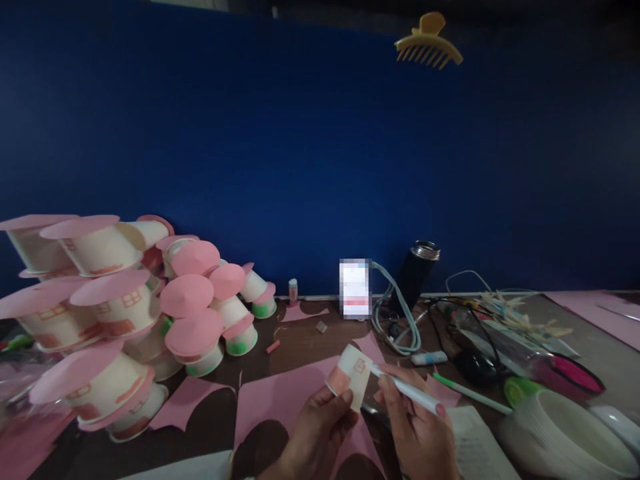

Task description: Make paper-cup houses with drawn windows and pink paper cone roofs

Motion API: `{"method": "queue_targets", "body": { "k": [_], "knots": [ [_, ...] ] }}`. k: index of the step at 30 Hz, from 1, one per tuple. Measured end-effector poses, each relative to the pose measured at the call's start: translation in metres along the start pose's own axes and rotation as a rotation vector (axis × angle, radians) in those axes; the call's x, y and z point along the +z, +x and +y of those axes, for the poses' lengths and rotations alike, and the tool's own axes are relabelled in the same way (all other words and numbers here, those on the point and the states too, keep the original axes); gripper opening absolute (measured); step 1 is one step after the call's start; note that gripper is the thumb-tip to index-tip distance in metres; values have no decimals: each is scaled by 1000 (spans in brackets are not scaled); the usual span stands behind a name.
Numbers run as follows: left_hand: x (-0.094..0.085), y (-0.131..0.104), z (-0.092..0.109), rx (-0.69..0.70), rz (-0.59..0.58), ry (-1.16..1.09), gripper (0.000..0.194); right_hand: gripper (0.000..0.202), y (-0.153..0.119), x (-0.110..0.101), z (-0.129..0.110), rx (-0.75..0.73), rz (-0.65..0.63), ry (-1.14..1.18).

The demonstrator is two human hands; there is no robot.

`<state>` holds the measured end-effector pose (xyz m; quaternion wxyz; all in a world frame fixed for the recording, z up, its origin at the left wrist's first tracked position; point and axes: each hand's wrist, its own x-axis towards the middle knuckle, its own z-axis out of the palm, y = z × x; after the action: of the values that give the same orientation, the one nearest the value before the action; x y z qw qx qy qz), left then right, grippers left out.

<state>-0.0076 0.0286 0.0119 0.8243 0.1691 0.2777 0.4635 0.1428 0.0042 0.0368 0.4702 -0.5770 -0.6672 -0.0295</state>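
Note:
My left hand (324, 427) grips a small white paper cup (361, 385), tilted, with a pink-red painted patch and a small window drawn in red lines. In my right hand (417, 427) is a white marker pen (410, 390) with a reddish end, its tip close to or touching the cup beside the drawn window; which of the two I cannot tell. Under both hands lies a pink paper sheet (285, 393) with round cut-outs. To the left stand stacked paper cups with pink cone roofs (113, 303), several bearing drawn windows and red or green patches.
A pixelated upright screen (355, 290) stands at the back beside a coiled cable (413, 327) and a black bottle (417, 273). At right are a green-tipped pen (473, 392), a stack of white bowls or cups (565, 433) and a black mouse (475, 365). A blue partition (300, 147) rises behind.

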Motion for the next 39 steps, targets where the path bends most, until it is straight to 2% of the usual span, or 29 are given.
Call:
{"method": "queue_targets", "body": {
  "k": [7, 22, 28, 39],
  "knots": [
    [-3, 2, -1, 6, -10, 13, 33, 17, -2, 3, 1, 11, -24, 59],
    [0, -1, 1, 6, -28, 23, 33, 20, -2, 2, -1, -14, -27, 28],
    [-2, 1, 0, 24, -38, 44, 38, 20, -1, 2, -5, -28, -28, 35],
    [-5, 2, -2, 31, -59, 49, 35, 16, -2, 5, -3, -39, -40, 59]
  ]
}}
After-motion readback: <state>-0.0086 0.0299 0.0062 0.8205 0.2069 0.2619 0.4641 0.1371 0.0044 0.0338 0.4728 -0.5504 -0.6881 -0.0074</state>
